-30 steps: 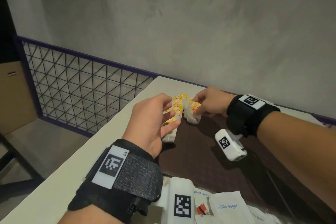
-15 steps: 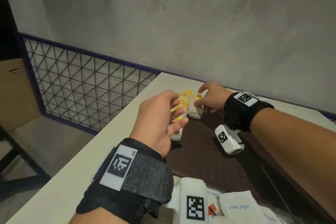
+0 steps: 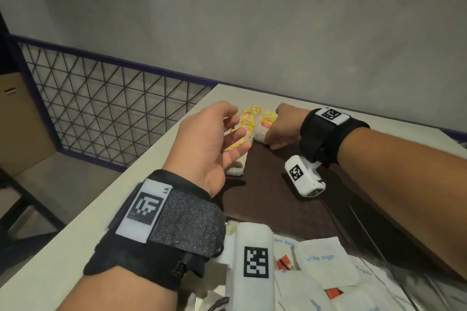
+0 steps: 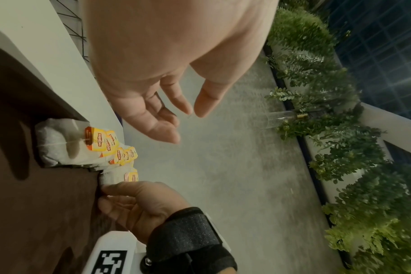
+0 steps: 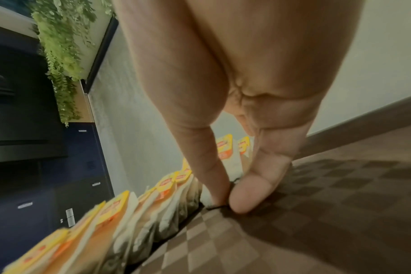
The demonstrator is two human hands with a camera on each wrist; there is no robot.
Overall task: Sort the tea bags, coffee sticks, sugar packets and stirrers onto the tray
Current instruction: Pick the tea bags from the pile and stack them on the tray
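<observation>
The right hand (image 3: pixel 283 126) pinches the far end of a row of white paper tea bags with yellow tags (image 3: pixel 249 131), thumb and forefinger closed on the last bag, while the left hand (image 3: pixel 209 144) hovers just beside the row with fingers spread and loose, holding nothing.

From the head view, the row stands on edge along the far left side of a dark brown checked tray (image 3: pixel 273 192), which lies on a pale white table (image 3: pixel 83 212). Nearer the person, flat white paper sugar packets printed "white sugar" (image 3: pixel 326 260) lie in a loose heap at the tray's near end. Behind the table runs a dark metal lattice railing (image 3: pixel 106 111).

From the left wrist view, the left hand (image 4: pixel 167 77) hangs above the table edge, its fingers (image 4: pixel 157 126) relaxed and apart, clear of the tea bags (image 4: pixel 82 146). The right hand (image 4: pixel 139 202) grips the last bag at the tray (image 4: pixel 35 213) edge.

From the right wrist view, the right hand's fingertips (image 5: pixel 249 191) press together on a tea bag's lower corner, touching the tray (image 5: pixel 329 213). The remaining tea bags (image 5: pixel 139 213) stand upright, packed side by side.
</observation>
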